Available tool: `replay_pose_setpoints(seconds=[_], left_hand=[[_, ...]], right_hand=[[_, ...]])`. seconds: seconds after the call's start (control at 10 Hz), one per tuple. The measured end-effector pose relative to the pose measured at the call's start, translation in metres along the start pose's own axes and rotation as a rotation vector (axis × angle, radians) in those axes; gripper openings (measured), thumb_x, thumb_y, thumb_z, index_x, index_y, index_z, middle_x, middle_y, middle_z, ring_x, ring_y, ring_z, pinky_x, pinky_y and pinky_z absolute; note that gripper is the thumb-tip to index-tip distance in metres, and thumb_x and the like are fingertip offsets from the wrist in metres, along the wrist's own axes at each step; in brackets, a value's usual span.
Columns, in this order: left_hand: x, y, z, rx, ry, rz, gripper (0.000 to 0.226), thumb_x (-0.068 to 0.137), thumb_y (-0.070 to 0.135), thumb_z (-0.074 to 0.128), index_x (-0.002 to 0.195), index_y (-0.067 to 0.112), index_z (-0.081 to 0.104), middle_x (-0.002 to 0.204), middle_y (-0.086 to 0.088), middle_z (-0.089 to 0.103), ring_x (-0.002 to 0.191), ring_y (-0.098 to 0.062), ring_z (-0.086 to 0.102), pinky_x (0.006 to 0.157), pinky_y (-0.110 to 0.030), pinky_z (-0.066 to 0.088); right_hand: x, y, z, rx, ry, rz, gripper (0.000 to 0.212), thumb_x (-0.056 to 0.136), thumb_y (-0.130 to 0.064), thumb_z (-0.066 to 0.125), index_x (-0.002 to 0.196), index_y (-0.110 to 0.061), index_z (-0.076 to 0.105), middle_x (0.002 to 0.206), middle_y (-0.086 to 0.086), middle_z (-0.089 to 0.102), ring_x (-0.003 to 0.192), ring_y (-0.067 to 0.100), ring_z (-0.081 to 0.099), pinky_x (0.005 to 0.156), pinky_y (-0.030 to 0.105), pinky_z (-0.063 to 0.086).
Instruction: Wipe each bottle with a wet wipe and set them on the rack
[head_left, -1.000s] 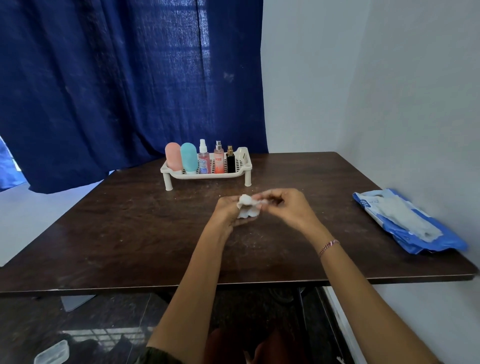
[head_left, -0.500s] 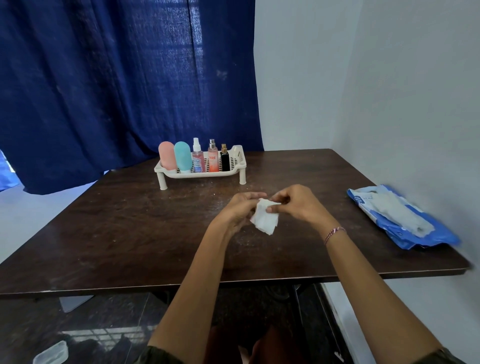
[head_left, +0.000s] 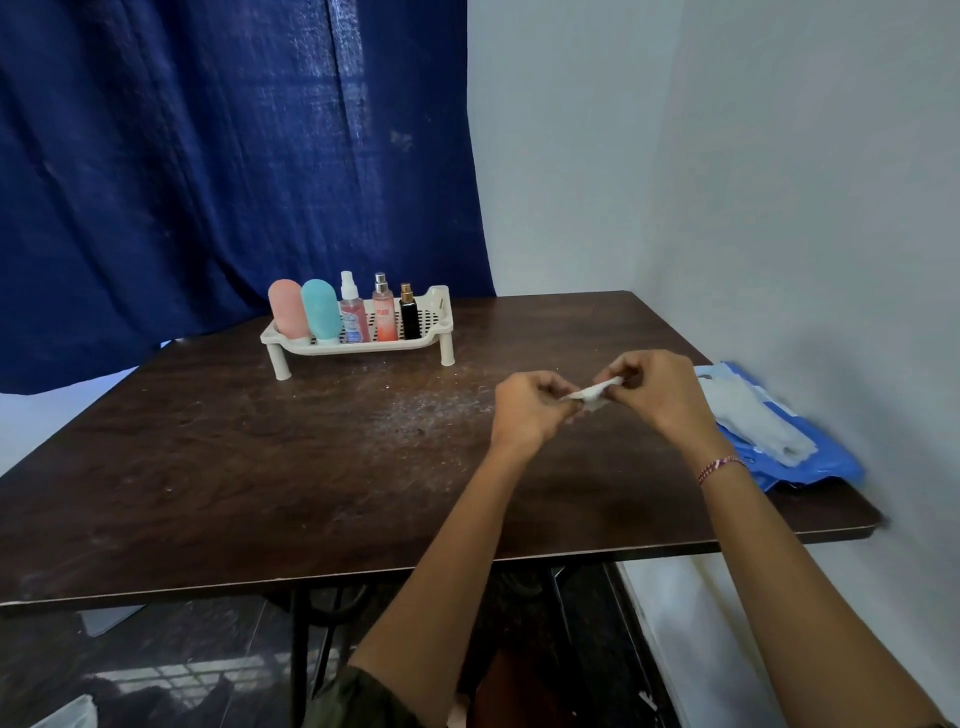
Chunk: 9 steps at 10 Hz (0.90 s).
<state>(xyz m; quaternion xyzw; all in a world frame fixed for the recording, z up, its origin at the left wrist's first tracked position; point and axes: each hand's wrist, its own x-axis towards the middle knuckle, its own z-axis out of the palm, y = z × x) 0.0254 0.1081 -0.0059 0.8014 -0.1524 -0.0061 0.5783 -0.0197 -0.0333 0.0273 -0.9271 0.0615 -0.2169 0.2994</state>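
Note:
A cream rack (head_left: 434, 332) stands at the far side of the table, holding a pink bottle (head_left: 287, 307), a teal bottle (head_left: 321, 310), two pink spray bottles (head_left: 351, 317) (head_left: 383, 314) and a small black bottle (head_left: 409, 317), all upright. Over the table's right half, my left hand (head_left: 530, 410) and my right hand (head_left: 657, 392) pinch a white wet wipe (head_left: 592, 392) stretched between them, well in front and to the right of the rack.
A blue pack of wet wipes (head_left: 779, 441) lies open at the table's right edge by the white wall. The dark wooden table (head_left: 234, 457) shows whitish smears near its middle. A blue curtain (head_left: 208, 156) hangs behind the rack.
Both hands have shifted to the right with the wipe. The wipe, hanging loose half a second ago, is now pulled into a narrow strip between the fingers.

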Motion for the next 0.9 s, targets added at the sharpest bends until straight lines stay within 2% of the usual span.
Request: replay_pose_setpoints(seconds=[0.1, 0.2, 0.3, 0.4, 0.5, 0.6, 0.7, 0.8, 0.9], left_hand=[[0.007, 0.01, 0.037, 0.025, 0.006, 0.063, 0.014, 0.081, 0.003, 0.068, 0.093, 0.009, 0.072, 0.094, 0.005, 0.067, 0.076, -0.003, 0.064, 0.069, -0.01, 0.052], [0.009, 0.011, 0.058, 0.085, -0.072, 0.126, 0.018, 0.082, -0.001, 0.065, 0.096, 0.008, 0.073, 0.112, -0.005, 0.066, 0.095, -0.015, 0.066, 0.088, -0.023, 0.053], [0.012, -0.002, 0.079, 0.349, -0.235, 0.285, 0.025, 0.079, 0.0, 0.06, 0.099, 0.009, 0.073, 0.115, -0.012, 0.064, 0.106, -0.024, 0.061, 0.099, -0.032, 0.046], [0.009, -0.009, 0.085, 0.511, -0.336, 0.337, 0.029, 0.079, 0.007, 0.057, 0.102, 0.017, 0.073, 0.118, -0.008, 0.065, 0.11, -0.023, 0.058, 0.097, -0.037, 0.046], [0.005, -0.009, 0.085, 0.597, -0.243, 0.391, 0.035, 0.081, 0.015, 0.053, 0.111, 0.023, 0.068, 0.128, 0.001, 0.06, 0.119, -0.019, 0.053, 0.102, -0.041, 0.04], [0.004, -0.005, 0.084, 0.641, -0.263, 0.37, 0.04, 0.086, 0.017, 0.049, 0.124, 0.021, 0.06, 0.135, -0.002, 0.055, 0.125, -0.02, 0.049, 0.115, -0.048, 0.018], [0.002, -0.005, 0.089, 0.773, -0.414, 0.332, 0.045, 0.092, 0.019, 0.04, 0.137, 0.022, 0.048, 0.146, -0.007, 0.043, 0.134, -0.022, 0.041, 0.112, -0.056, -0.016], [-0.001, -0.006, 0.087, 0.802, -0.42, 0.385, 0.049, 0.094, 0.02, 0.037, 0.143, 0.022, 0.039, 0.152, -0.002, 0.034, 0.142, -0.016, 0.026, 0.105, -0.06, -0.024], [0.0, -0.004, 0.074, 0.793, -0.254, 0.453, 0.052, 0.096, 0.02, 0.035, 0.148, 0.019, 0.027, 0.156, 0.002, 0.023, 0.146, -0.012, 0.01, 0.107, -0.056, -0.021]], right_hand=[[-0.001, 0.027, -0.009, -0.046, 0.147, -0.039, 0.017, 0.082, -0.001, 0.064, 0.094, -0.009, 0.072, 0.103, 0.008, 0.068, 0.091, 0.021, 0.062, 0.08, 0.019, 0.042], [0.003, 0.048, -0.016, -0.158, 0.044, -0.04, 0.025, 0.086, -0.001, 0.059, 0.108, -0.009, 0.067, 0.119, 0.009, 0.062, 0.104, 0.023, 0.059, 0.088, 0.018, 0.038], [-0.002, 0.073, -0.025, -0.453, -0.22, 0.072, 0.034, 0.093, -0.011, 0.05, 0.125, -0.02, 0.056, 0.131, 0.004, 0.055, 0.116, 0.021, 0.051, 0.099, 0.021, 0.031], [-0.013, 0.085, -0.025, -0.548, -0.279, 0.055, 0.034, 0.093, -0.011, 0.048, 0.123, -0.024, 0.058, 0.126, 0.003, 0.058, 0.111, 0.021, 0.053, 0.1, 0.025, 0.036], [-0.018, 0.092, -0.023, -0.541, -0.192, 0.007, 0.033, 0.092, -0.012, 0.049, 0.119, -0.024, 0.061, 0.124, 0.003, 0.06, 0.112, 0.02, 0.052, 0.101, 0.034, 0.04], [-0.018, 0.091, -0.018, -0.615, -0.137, -0.065, 0.033, 0.092, -0.015, 0.047, 0.12, -0.027, 0.059, 0.128, -0.002, 0.056, 0.122, 0.016, 0.044, 0.11, 0.039, 0.028], [-0.024, 0.085, -0.015, -0.776, -0.217, -0.021, 0.032, 0.094, -0.02, 0.043, 0.121, -0.031, 0.057, 0.129, -0.006, 0.054, 0.13, 0.012, 0.034, 0.113, 0.05, 0.005], [-0.024, 0.08, -0.015, -0.863, -0.233, -0.016, 0.032, 0.093, -0.02, 0.047, 0.122, -0.031, 0.055, 0.129, -0.006, 0.053, 0.131, 0.013, 0.034, 0.112, 0.054, 0.002], [-0.021, 0.073, -0.012, -0.763, -0.079, -0.061, 0.037, 0.089, -0.017, 0.053, 0.126, -0.027, 0.052, 0.134, -0.002, 0.051, 0.13, 0.015, 0.036, 0.114, 0.049, 0.01]])
